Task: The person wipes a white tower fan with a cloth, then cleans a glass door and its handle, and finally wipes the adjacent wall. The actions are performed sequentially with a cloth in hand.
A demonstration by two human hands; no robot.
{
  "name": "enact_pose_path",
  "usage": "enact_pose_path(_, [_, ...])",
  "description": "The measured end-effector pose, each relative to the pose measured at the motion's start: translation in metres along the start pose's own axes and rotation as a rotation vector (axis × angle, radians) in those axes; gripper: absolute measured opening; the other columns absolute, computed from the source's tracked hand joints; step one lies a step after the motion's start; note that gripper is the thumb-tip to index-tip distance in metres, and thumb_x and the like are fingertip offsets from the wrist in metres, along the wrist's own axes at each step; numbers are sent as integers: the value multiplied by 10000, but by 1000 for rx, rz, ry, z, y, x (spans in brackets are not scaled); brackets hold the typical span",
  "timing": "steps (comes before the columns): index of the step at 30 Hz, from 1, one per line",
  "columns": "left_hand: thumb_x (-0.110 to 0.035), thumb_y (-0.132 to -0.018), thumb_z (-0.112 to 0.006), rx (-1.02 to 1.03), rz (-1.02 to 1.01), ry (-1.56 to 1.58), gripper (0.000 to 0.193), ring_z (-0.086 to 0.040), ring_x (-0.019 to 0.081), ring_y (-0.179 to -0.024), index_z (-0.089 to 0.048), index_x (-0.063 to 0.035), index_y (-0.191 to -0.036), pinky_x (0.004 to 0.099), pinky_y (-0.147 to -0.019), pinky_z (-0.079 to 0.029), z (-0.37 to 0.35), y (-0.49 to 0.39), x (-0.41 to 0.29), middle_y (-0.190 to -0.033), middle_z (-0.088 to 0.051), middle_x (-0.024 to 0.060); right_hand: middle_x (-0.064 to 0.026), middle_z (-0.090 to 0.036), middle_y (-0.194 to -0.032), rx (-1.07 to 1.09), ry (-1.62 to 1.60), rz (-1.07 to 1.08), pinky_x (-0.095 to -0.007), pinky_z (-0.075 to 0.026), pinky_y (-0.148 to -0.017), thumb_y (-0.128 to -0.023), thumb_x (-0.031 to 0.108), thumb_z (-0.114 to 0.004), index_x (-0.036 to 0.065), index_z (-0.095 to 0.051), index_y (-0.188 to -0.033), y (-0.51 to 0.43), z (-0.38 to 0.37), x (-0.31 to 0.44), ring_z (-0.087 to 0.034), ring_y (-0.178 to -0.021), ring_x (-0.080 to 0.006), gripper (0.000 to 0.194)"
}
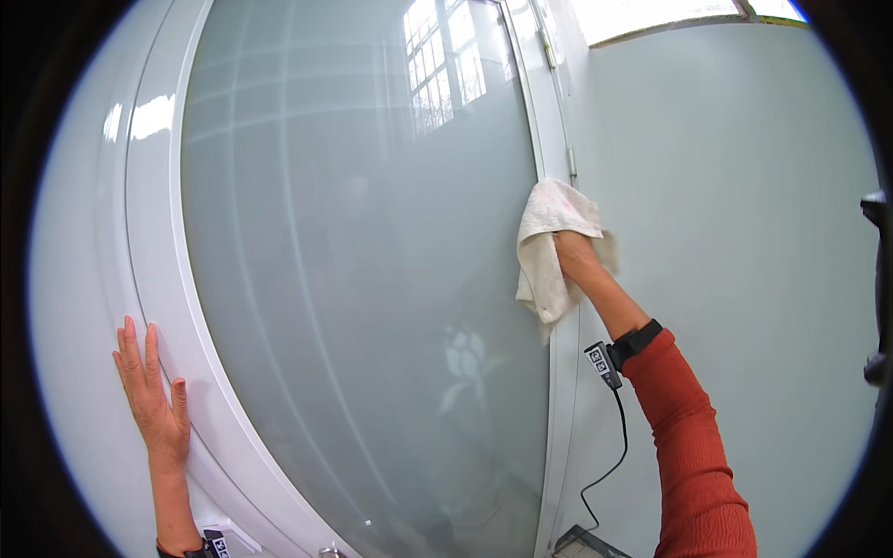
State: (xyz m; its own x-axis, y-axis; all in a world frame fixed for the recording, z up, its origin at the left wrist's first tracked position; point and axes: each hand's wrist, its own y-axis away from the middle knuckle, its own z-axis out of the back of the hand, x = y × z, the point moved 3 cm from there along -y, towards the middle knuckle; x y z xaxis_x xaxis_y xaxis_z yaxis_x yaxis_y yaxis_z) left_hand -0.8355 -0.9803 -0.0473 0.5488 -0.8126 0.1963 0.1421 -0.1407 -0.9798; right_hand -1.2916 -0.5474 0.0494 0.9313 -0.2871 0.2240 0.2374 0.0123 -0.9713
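A white cloth [551, 216] is draped over my right hand [576, 252] and covers its fingers. It lies against the right edge of the door frame [558, 157], just below a hinge. My left hand [155, 397] rests with its fingers apart at the left, over the seam between the white frame and the panel beside it. Between my hands spans the door's frosted glass panel [363, 230], which bears a flower pattern and window reflections.
A pale wall [725, 209] stands to the right of the door, with a window [656, 14] above it. Metal hinges [572, 166] line the frame. A black cable [626, 432] hangs from the device on my right wrist. A metal handle [331, 552] shows at the bottom.
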Motion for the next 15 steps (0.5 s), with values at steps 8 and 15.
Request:
enact_pose_path(8, [-572, -1007, -314, 32, 57, 15, 663, -224, 327, -1469, -436, -91, -1448, 538, -1198, -114, -2, 1, 3, -1568, -292, 140, -210, -550, -1340, -133, 570, 361, -417, -402, -1054, -883, 253, -567, 7, -536, -1312, -144, 34, 77, -514, -1243, -357, 495])
enact_pose_path(15, [-570, -1006, -319, 58, 92, -56, 655, -231, 334, -1466, -433, -104, -1451, 542, -1197, -124, 3, 3, 3, -1567, -292, 141, -166, -398, -1505, -418, 284, 194, -550, -285, -1108, -898, 526, -452, 103, -461, -1419, -317, 24, 145, -364, -1389, -336, 672])
